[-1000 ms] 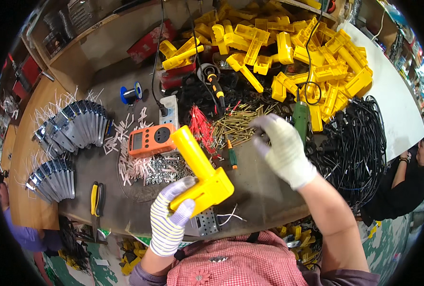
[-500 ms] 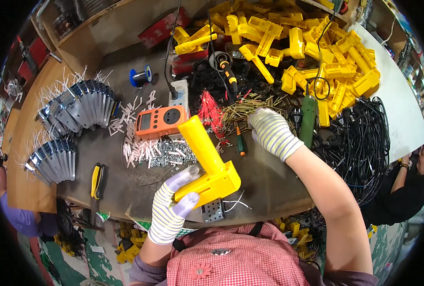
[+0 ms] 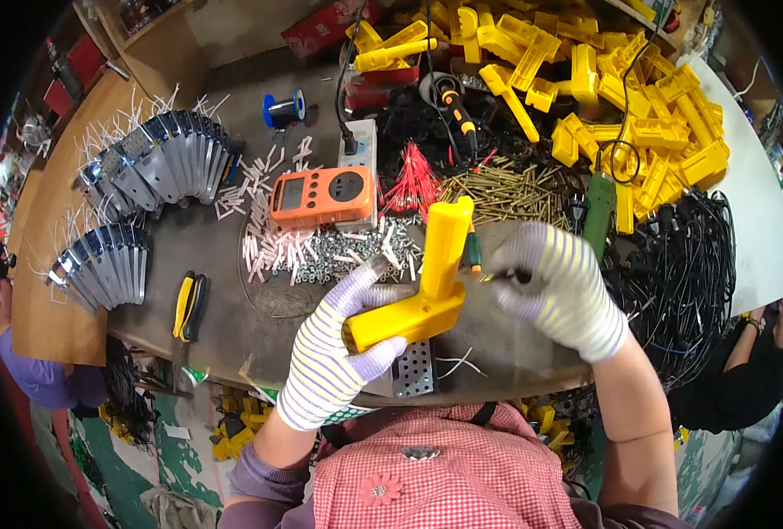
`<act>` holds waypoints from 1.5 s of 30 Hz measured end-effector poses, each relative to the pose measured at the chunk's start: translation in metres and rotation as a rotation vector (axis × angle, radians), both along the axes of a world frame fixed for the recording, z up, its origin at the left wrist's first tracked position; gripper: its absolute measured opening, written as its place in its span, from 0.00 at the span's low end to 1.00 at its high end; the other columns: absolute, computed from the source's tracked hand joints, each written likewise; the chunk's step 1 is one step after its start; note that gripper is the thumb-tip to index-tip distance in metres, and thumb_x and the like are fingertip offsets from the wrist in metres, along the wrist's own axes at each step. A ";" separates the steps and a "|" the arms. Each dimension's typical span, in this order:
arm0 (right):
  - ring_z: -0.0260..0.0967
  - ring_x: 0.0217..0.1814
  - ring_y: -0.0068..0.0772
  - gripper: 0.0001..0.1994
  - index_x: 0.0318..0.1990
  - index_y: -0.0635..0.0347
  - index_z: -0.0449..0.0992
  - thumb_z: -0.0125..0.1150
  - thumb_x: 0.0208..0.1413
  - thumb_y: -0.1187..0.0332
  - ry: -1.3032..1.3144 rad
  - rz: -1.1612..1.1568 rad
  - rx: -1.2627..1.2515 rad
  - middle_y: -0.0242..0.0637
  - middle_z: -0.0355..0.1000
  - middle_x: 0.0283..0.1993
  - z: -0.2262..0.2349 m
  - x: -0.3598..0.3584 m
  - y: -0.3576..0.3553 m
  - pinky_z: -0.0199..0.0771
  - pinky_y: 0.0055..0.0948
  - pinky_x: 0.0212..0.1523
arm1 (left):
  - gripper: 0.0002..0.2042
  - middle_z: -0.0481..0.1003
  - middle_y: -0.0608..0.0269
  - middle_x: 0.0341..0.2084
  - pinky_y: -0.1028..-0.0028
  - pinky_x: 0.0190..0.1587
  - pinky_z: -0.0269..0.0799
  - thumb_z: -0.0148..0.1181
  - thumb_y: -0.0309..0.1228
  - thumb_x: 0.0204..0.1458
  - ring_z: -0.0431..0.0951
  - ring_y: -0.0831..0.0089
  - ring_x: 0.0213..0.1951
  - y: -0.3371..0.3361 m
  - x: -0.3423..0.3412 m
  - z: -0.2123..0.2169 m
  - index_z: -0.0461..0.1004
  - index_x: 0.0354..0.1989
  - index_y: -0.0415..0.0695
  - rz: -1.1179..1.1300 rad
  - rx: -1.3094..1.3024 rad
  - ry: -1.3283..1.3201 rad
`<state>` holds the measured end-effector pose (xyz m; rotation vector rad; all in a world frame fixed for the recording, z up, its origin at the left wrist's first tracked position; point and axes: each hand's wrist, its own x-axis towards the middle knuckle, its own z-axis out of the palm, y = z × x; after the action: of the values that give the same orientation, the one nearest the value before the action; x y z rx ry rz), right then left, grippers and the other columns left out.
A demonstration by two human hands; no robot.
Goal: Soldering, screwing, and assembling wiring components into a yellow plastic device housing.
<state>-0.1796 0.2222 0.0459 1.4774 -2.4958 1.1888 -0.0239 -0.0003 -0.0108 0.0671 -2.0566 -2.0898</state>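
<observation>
I see the left hand [image 3: 325, 353] closed around the yellow casing [image 3: 409, 319], thumb below, with the casing's tube rising toward the right hand [image 3: 560, 286]. That right hand, just beside it, has its fingers curled in and blurred; I cannot tell what, if anything, they hold. Beneath both hands I have a dark, scuffed tabletop [image 3: 259, 339], with a perforated plate [image 3: 415, 370] on its near edge between them. Left of the left hand lie pliers [image 3: 189, 307], and farther out two rows of metal plates [image 3: 158, 159] by a pale wooden board [image 3: 65, 326]. Straight beyond the left hand I find an orange meter [image 3: 323, 197], loose nuts [image 3: 321, 257] and a blue spool [image 3: 285, 108]. Beyond the right hand are brass screws [image 3: 510, 189], a green driver [image 3: 597, 214] and a heap of yellow parts [image 3: 647, 132]; black cables [image 3: 673, 273] spread to its right. Past the tabletop, one person [image 3: 43, 370] sits far left of the hands, another [image 3: 717, 388] far right, above a worn green floor [image 3: 180, 458].
</observation>
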 end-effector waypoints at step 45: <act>0.71 0.29 0.38 0.08 0.40 0.61 0.78 0.68 0.55 0.70 0.058 -0.232 -0.314 0.39 0.72 0.31 -0.030 0.043 -0.017 0.71 0.31 0.31 | 0.28 0.77 0.44 0.51 0.65 0.58 0.73 0.69 0.21 0.52 0.79 0.59 0.55 0.033 0.011 -0.018 0.67 0.62 0.37 0.291 -0.221 0.306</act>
<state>-0.1363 0.2052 0.0161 1.0979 -2.2364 1.3901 -0.0130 0.0327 -0.0288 0.0095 -1.9426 -1.5861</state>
